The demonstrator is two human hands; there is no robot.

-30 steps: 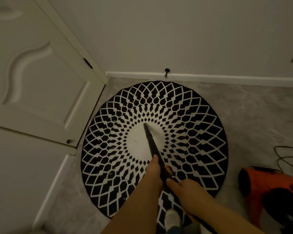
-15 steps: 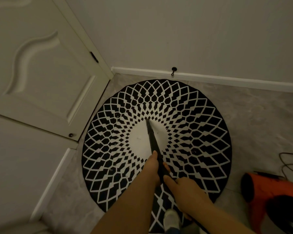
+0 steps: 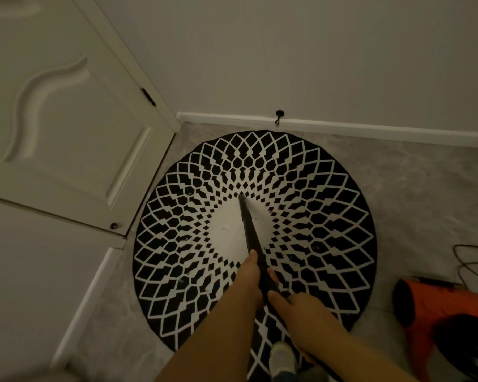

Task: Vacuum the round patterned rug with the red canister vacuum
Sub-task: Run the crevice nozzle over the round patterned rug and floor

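Observation:
The round black-and-white patterned rug (image 3: 329, 238) lies on the grey floor in a room corner. A thin black vacuum nozzle (image 3: 249, 224) slants across the rug's white centre, its tip touching the far edge of that white patch. My left hand (image 3: 247, 282) grips the nozzle from the left. My right hand (image 3: 301, 307) holds it just behind, lower down. The red canister vacuum (image 3: 442, 315) sits on the floor at the right, partly cut off by the frame edge.
A white panelled door (image 3: 66, 128) stands at the left, its lower corner close to the rug's edge. A white baseboard (image 3: 370, 129) with a black door stop (image 3: 279, 115) runs behind the rug. A dark cable (image 3: 469, 257) loops near the canister. My shoe (image 3: 283, 359) rests on the rug's near edge.
The nozzle tip has slid a little farther across the white centre toward the wall. Both hands stay gripped on the nozzle; the view has shifted slightly.

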